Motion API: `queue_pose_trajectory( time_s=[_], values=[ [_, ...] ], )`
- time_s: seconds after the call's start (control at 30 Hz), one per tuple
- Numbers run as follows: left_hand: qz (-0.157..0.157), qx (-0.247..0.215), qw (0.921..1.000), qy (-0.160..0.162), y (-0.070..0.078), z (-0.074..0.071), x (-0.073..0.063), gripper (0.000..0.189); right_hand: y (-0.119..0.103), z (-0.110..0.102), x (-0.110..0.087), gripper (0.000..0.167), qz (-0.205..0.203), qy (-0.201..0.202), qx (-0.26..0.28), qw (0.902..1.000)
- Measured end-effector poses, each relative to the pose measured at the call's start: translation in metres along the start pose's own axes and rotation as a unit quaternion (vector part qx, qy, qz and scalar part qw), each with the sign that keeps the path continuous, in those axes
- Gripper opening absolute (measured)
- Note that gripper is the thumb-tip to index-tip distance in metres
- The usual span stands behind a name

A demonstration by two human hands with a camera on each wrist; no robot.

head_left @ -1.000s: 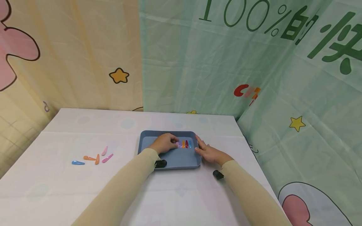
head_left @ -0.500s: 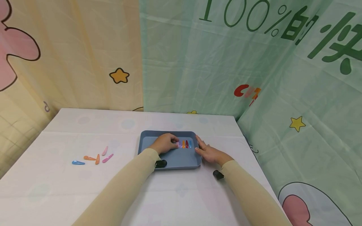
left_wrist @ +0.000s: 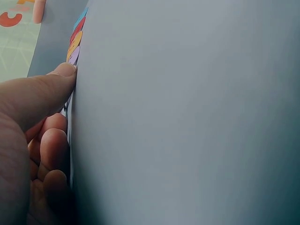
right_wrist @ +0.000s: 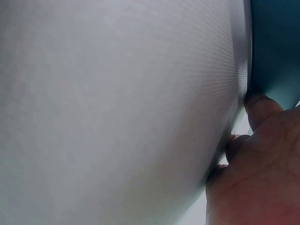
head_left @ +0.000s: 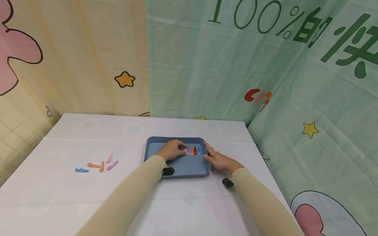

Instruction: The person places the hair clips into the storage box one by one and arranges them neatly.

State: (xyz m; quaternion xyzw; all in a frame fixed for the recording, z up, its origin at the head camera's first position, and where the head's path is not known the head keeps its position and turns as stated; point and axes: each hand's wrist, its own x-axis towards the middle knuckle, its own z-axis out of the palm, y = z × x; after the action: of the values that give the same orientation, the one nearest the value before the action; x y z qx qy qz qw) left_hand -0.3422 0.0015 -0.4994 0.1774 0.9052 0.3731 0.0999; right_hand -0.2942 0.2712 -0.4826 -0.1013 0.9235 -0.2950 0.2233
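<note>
My left hand (head_left: 171,149) is over the blue-grey tray (head_left: 177,172), its thumb and fingertips pinching a pink hair clip (head_left: 185,151) at the left end of a row. Beside it in that row lie a purple hair clip (head_left: 188,151), an orange hair clip (head_left: 191,151), a red hair clip (head_left: 195,150) and a blue hair clip (head_left: 198,150). In the left wrist view, my thumb (left_wrist: 51,89) hides most of the pinched clip. My right hand (head_left: 220,160) rests against the tray's right rim with its fingers extended, holding no clip.
Left of the tray, loose on the white table (head_left: 59,203), lie a blue hair clip (head_left: 81,170), two orange hair clips (head_left: 93,165) and two pink hair clips (head_left: 112,165). Fabric curtains (head_left: 189,65) stand behind the table and to its right.
</note>
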Motion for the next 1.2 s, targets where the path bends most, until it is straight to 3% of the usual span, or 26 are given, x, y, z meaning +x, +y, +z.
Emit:
queue_pose_trajectory(
  time_s=[0.8,1.2],
  values=[
    [0.003,-0.002,1.0000,0.007,-0.0046,0.0017,0.0036,0.033,0.0014,-0.0008,0.0011,0.075,-0.005,-0.003,0.000,1.0000],
    [-0.005,-0.032,0.9995,0.001,-0.0079,-0.0008,0.0053,0.035,0.0014,-0.0010,0.0014,0.075,-0.007,-0.001,-0.006,1.0000]
  ],
)
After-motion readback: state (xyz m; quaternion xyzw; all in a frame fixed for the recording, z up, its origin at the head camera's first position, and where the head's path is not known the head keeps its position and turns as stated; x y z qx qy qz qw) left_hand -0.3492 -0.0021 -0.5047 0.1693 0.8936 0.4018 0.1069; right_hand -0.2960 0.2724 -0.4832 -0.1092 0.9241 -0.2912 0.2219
